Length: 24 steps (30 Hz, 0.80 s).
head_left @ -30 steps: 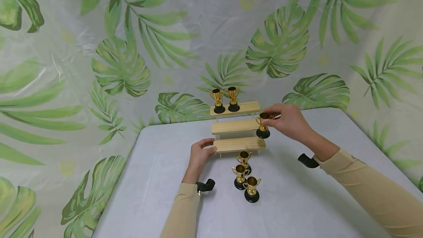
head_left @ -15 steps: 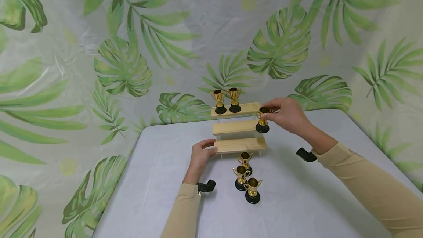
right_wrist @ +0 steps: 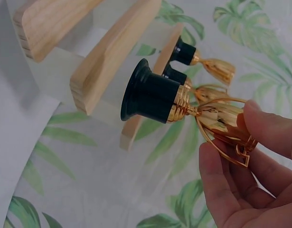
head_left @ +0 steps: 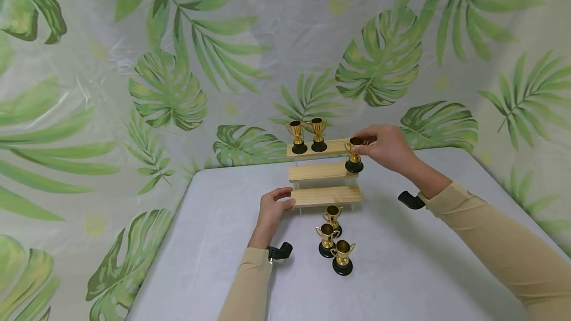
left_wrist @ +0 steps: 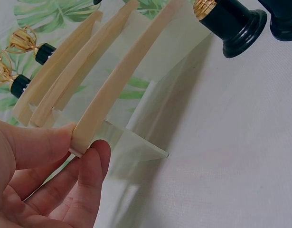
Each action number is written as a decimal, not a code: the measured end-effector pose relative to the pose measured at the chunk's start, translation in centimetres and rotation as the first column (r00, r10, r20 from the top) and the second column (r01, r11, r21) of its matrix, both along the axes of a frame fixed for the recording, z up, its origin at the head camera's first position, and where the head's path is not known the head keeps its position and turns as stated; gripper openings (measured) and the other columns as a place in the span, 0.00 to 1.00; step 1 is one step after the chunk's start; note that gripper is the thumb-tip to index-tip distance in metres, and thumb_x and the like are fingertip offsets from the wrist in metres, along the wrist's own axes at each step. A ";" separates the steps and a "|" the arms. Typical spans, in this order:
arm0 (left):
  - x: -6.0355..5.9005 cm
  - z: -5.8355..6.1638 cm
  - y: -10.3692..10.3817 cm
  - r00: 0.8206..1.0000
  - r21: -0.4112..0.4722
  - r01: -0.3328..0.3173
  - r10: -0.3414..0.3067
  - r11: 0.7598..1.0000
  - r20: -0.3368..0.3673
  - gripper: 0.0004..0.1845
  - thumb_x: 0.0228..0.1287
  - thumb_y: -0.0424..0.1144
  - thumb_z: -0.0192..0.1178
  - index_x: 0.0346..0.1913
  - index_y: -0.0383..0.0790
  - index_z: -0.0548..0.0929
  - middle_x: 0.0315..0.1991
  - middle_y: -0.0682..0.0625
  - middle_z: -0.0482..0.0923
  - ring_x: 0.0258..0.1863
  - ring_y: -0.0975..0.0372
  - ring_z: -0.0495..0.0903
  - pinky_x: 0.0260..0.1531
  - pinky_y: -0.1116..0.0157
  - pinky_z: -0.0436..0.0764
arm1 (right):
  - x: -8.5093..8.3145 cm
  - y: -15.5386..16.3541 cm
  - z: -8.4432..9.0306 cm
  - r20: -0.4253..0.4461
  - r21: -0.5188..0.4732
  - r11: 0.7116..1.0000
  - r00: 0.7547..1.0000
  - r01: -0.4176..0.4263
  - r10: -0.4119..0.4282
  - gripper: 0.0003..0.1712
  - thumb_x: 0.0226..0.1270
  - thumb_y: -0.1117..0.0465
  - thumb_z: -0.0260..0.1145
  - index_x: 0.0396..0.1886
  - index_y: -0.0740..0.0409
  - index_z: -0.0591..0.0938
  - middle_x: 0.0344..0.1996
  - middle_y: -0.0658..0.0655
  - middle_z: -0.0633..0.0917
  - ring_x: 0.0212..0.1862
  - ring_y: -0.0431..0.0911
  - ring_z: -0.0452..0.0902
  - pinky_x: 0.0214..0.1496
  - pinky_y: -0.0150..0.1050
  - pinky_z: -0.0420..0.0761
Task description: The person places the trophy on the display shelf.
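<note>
Worktop: the pale grey cloth-covered worktop (head_left: 401, 271) carries everything; nearest the person stand three small gold plastic trophy cups on black round bases (head_left: 332, 241), close together and upright, just in front of the stand
Left hand: the left hand (head_left: 272, 209) grips the left end of the lowest plank; in the left wrist view the thumb lies on top and the fingers (left_wrist: 86, 180) curl under the plank end, pinching it. Judged, this hold should stay firm so the stand does not tip or slide
Stand: a three-step display stand of pale wooden planks on clear acrylic sides (head_left: 325, 195) rises away from the person, lowest step nearest
Held cup: the small gold trophy cup with a black base (head_left: 354, 155) is in the air at the right end of the stand, its base about level with the middle plank and its bowl about level with the top one, clear of the wood
Right hand: the right hand (head_left: 387, 148) pinches the cup's bowl and handle between thumb and fingers (right_wrist: 231, 175); the wrist view shows the base free and unsupported
Top step: two more gold trophy cups on black bases (head_left: 308, 136) stand side by side at the left of the top plank, leaving its right part bare
How to do it well: judged from the pose, raise the base above the plank edge first, move it over bare wood well apart from the standing pair, set the base down flat, and only then loosen the pinch
</note>
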<state>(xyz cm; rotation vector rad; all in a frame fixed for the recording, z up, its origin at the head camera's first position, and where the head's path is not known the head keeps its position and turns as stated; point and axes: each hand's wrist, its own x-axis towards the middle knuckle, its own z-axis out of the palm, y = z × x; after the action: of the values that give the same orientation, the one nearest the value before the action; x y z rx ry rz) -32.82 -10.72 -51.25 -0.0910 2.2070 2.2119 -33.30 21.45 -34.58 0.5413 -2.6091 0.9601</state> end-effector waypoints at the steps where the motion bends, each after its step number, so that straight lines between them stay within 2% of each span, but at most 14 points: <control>1: 0.0 0.0 0.0 1.000 -0.002 0.001 -0.001 1.000 0.002 0.23 0.59 0.25 0.70 0.58 0.30 0.83 0.54 0.40 0.82 0.41 0.58 0.83 0.40 0.63 0.86 | -0.1 0.0 0.1 0.001 -0.001 1.000 1.000 0.002 -0.002 0.18 0.63 0.56 0.76 0.52 0.55 0.88 0.44 0.57 0.87 0.45 0.51 0.82 0.41 0.52 0.82; 7: -0.2 -0.1 0.0 1.000 -0.007 0.001 -0.001 1.000 0.011 0.23 0.59 0.25 0.70 0.59 0.31 0.82 0.56 0.38 0.81 0.43 0.58 0.83 0.43 0.59 0.86 | -1.2 0.0 0.6 0.025 -0.016 1.000 1.000 0.019 -0.019 0.20 0.63 0.55 0.76 0.53 0.56 0.88 0.45 0.58 0.87 0.45 0.52 0.82 0.40 0.51 0.82; 24: 0.0 -0.2 0.0 1.000 -0.001 -0.005 0.005 1.000 -0.026 0.22 0.57 0.24 0.70 0.56 0.28 0.84 0.50 0.40 0.84 0.38 0.59 0.84 0.37 0.64 0.86 | -4.4 -0.1 1.5 0.038 -0.018 1.000 0.999 0.019 -0.018 0.22 0.65 0.54 0.74 0.56 0.57 0.86 0.46 0.61 0.87 0.45 0.54 0.81 0.44 0.54 0.81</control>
<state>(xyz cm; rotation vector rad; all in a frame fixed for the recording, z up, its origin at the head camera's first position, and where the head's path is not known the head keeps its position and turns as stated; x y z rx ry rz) -32.82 -10.76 -51.41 -0.0682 2.2230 2.2275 -37.65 21.33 -33.10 0.4980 -2.6316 0.9970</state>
